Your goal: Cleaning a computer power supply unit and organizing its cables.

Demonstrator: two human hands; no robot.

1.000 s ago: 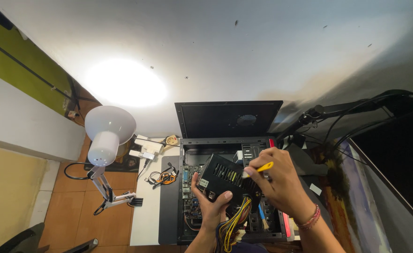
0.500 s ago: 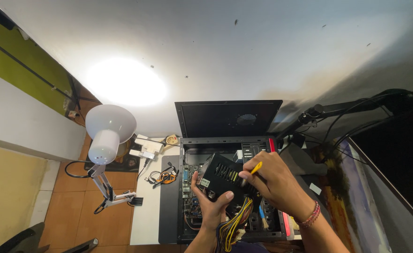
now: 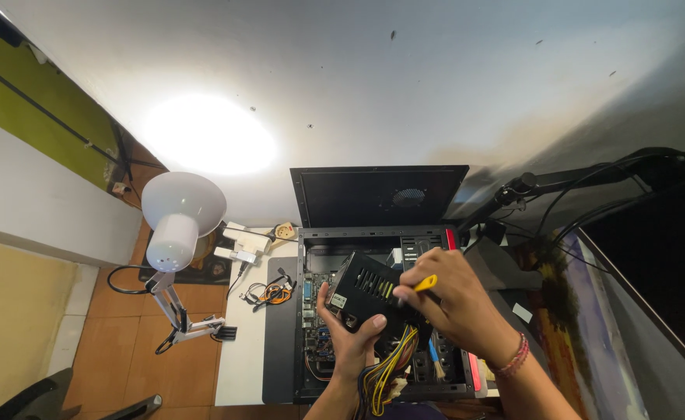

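Black power supply (image 3: 369,297) is lifted clear of the open computer case (image 3: 311,311) — left hand (image 3: 350,342) clamped underneath. Right hand (image 3: 455,303) pinches a yellow-handled screwdriver (image 3: 424,283) against it; yellow cables (image 3: 385,369) hang into the case — not yet seated.

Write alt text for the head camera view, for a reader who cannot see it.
A left hand holds a black power supply box above an open computer case, while the right hand grips a yellow-handled tool against it. A white desk lamp stands to the left.
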